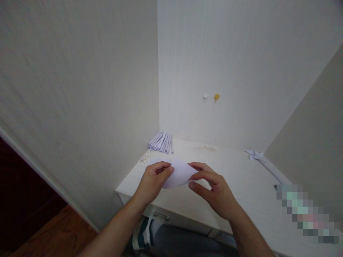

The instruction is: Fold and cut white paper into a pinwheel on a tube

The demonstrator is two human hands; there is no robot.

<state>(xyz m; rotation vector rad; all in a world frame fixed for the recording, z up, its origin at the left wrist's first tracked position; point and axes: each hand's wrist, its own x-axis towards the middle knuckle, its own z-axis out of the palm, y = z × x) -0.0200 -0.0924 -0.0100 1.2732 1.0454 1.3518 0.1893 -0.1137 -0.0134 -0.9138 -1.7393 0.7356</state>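
A curved sheet of white paper [180, 174] is held up above the front part of the white desktop. My left hand [156, 177] pinches its left side, with the thumb on top. At the paper's right end my right hand [211, 187] has its fingers bent round the edge, the thumb lower down near the bottom edge. Behind my left hand, a pile of rolled paper tubes [161, 142] lies by the back left corner of the desk. Small pale bits [145, 158] are scattered just in front of the tubes.
White panels rise at the back and sides of the desk [227, 210]. Two hooks [211, 97] are on the back panel. To the right lie a long white roll [272, 170] with crumpled paper at its end and a blurred-out object [305, 214]. A drawer handle [161, 216] juts out below.
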